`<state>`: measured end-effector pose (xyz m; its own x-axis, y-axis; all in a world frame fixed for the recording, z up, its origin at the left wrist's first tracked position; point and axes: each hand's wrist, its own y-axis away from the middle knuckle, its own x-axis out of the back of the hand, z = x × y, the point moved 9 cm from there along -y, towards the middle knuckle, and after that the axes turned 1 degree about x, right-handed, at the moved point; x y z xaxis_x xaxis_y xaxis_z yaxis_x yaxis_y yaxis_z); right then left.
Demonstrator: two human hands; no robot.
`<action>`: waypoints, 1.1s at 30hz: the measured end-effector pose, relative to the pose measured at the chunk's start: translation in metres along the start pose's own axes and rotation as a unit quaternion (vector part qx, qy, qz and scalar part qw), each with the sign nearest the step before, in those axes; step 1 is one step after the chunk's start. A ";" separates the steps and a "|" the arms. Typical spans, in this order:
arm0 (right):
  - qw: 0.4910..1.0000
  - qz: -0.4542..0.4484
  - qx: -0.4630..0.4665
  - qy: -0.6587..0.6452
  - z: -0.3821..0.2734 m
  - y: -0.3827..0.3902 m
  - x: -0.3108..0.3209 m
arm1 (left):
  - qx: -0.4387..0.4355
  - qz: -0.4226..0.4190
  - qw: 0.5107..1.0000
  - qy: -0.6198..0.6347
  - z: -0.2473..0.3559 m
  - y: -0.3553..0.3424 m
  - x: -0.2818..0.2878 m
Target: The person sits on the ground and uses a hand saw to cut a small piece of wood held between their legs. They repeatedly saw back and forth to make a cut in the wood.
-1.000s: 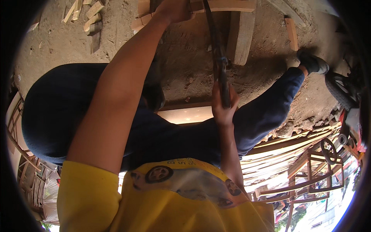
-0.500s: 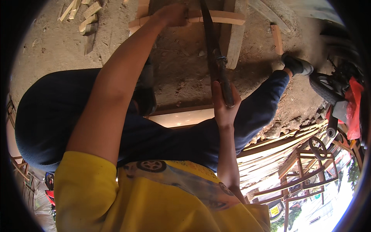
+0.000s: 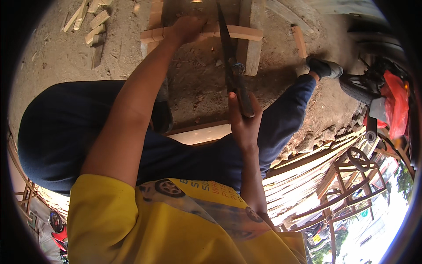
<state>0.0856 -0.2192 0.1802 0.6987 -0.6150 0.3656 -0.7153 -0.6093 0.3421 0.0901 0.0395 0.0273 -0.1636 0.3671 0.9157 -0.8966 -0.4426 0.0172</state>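
Note:
My right hand [image 3: 244, 119] is wrapped round the handle of a handsaw [image 3: 229, 59], whose dark blade points away from me. The blade passes across a narrow wooden strip [image 3: 241, 32]. On that strip, left of the blade, my left hand [image 3: 188, 30] is closed, gripping it. Pencil-like dark marks run across the strip near the left hand. Beneath its right part lies a thick wooden beam [image 3: 253, 53], and another wooden piece [image 3: 156, 15] supports its left part. The blade's far end reaches the upper edge of the view.
Several cut wood offcuts [image 3: 97, 33] lie on the dirt ground at the far left. A short wood block [image 3: 299, 42] lies right of the beam, near my foot [image 3: 324, 68]. A motorbike wheel [image 3: 358, 88], a red plastic bag [image 3: 395, 103] and a wooden frame [image 3: 351, 189] stand on the right.
The whole view has shifted, so the wood, saw and hands appear slightly lower and further left. Both hands keep their grip, and the saw still lies across the strip.

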 end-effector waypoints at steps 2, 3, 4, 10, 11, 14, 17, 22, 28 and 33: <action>1.000 -0.004 0.013 0.001 -0.004 -0.001 -0.007 | -0.023 0.023 0.999 -0.009 0.005 0.000 -0.002; 1.000 -0.002 0.017 0.007 -0.006 -0.001 -0.010 | -0.032 0.040 0.999 -0.012 0.008 0.003 -0.004; 1.000 0.000 0.020 0.013 -0.008 -0.001 -0.013 | -0.040 0.056 0.998 -0.015 0.011 0.004 -0.005; 0.997 0.017 0.050 0.058 -0.019 -0.006 -0.024 | -0.011 0.012 1.000 0.010 0.002 -0.007 -0.015; 0.996 0.027 0.061 0.057 -0.018 -0.007 -0.025 | -0.012 0.011 1.000 0.010 0.000 -0.008 -0.016; 0.997 0.026 0.038 0.065 -0.005 -0.014 -0.027 | -0.009 -0.001 1.000 0.009 0.002 -0.010 -0.015; 0.996 0.044 0.068 0.036 -0.012 -0.015 -0.029 | 0.006 -0.020 1.000 0.012 0.005 -0.009 -0.016; 0.997 0.022 0.012 0.075 -0.003 -0.015 -0.028 | 0.019 -0.044 0.999 0.026 0.000 -0.009 -0.020; 0.996 0.044 0.040 0.059 0.007 -0.013 -0.024 | 0.003 0.007 0.999 0.041 0.007 -0.005 -0.010; 0.997 0.049 0.053 0.036 0.012 -0.012 -0.026 | -0.059 0.086 0.989 0.105 0.011 0.009 0.001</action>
<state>0.0759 -0.2020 0.1564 0.6198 -0.6388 0.4558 -0.7723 -0.5996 0.2100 0.0867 0.0268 0.0331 -0.3887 0.4618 0.7973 -0.8879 -0.4189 -0.1903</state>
